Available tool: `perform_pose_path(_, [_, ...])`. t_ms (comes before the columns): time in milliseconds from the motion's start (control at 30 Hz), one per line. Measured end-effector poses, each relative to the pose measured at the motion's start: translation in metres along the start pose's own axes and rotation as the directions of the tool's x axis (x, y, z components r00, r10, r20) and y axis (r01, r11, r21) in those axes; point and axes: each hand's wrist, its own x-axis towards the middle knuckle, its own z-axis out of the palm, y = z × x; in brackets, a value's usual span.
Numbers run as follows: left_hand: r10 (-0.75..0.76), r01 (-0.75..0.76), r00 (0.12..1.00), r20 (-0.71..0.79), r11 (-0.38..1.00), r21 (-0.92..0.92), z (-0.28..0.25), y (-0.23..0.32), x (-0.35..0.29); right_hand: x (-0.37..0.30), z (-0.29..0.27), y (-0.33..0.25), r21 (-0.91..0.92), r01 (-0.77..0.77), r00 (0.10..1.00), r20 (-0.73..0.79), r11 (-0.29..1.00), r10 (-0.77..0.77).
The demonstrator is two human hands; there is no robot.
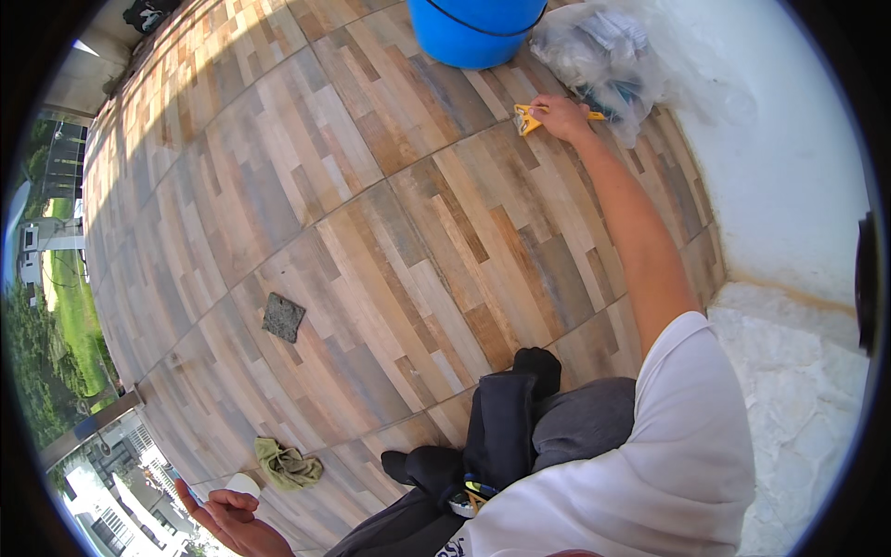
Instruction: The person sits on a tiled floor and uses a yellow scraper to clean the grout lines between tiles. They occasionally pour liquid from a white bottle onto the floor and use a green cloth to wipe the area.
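- A yellow tool [527,123] is gripped in the right hand [560,118], fingers closed around its middle; both are seen on the near side of the blue bucket [476,35], a little to its right.
- The left hand [239,525] is held well apart from the bucket, nearer the body and to its left, with fingers loosely parted; nothing is seen grasped there.
- Just beside that hand, a white object [244,485] is partly hidden; whether it is touched cannot be told.
- A crumpled green cloth [288,464] is laid left of the bucket, well toward the body.
- A dark grey pad [283,317] is set between bucket and cloth.
- A clear plastic bag [603,46] is bunched just right of the bucket.
- The bucket is stood on wood-patterned floor tiles [445,269].
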Motion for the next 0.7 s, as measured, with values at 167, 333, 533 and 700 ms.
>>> perform_pose_path(167, [-0.039, 0.041, 0.999, -0.02, 0.995, 0.089, 0.004, 0.001, 0.001, 0.012, 0.007, -0.006, -0.013, 0.1, 0.994, 0.055, 0.995, -0.1])
perform_pose_path(333, [-0.041, 0.04, 0.999, 0.015, 0.996, 0.074, 0.005, -0.004, 0.004, 0.024, 0.003, 0.001, -0.167, 0.073, 0.997, 0.004, 0.983, -0.073])
perform_pose_path(533, [-0.071, 0.07, 0.997, 0.027, 0.997, 0.031, 0.018, -0.005, 0.009, 0.024, 0.01, -0.016, -0.164, 0.111, 0.994, 0.035, 0.98, -0.107])
perform_pose_path(700, [-0.053, 0.053, 0.998, 0.035, 0.998, -0.013, 0.019, -0.008, 0.014, 0.027, 0.006, 0.001, -0.118, 0.046, 0.999, 0.007, 0.992, -0.045])
